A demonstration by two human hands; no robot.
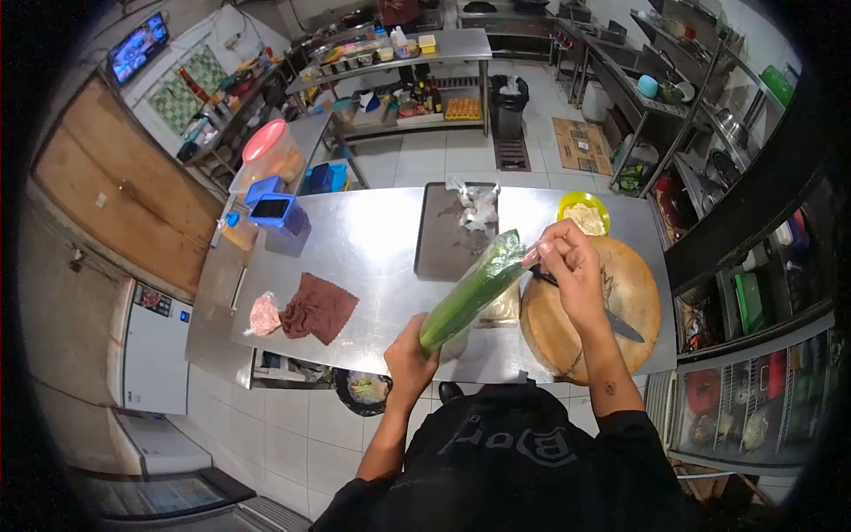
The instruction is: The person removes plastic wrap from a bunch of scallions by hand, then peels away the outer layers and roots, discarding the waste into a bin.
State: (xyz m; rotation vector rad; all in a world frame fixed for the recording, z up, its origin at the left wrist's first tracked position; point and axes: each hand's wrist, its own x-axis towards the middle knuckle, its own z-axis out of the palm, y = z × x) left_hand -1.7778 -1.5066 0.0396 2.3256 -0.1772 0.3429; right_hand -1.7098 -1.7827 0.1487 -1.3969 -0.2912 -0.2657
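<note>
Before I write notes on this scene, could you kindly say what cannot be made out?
In the head view:
Knife: middle hidden behind right hand.
Tray: lower right corner hidden behind vegetable.
Screen: picture too small and blurred.
Background person: cut off by top edge.

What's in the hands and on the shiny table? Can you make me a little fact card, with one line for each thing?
Left grip: around the lower end of the long green veg
Right grip: pinching clear wrap at the veg's upper end
Board: round, wooden
Knife: lying on the board
Bowl: yellow-green, pale stuff inside
Tray: dark, crumpled plastic on it
Cloth: brown, rumpled
Table: metal
</note>
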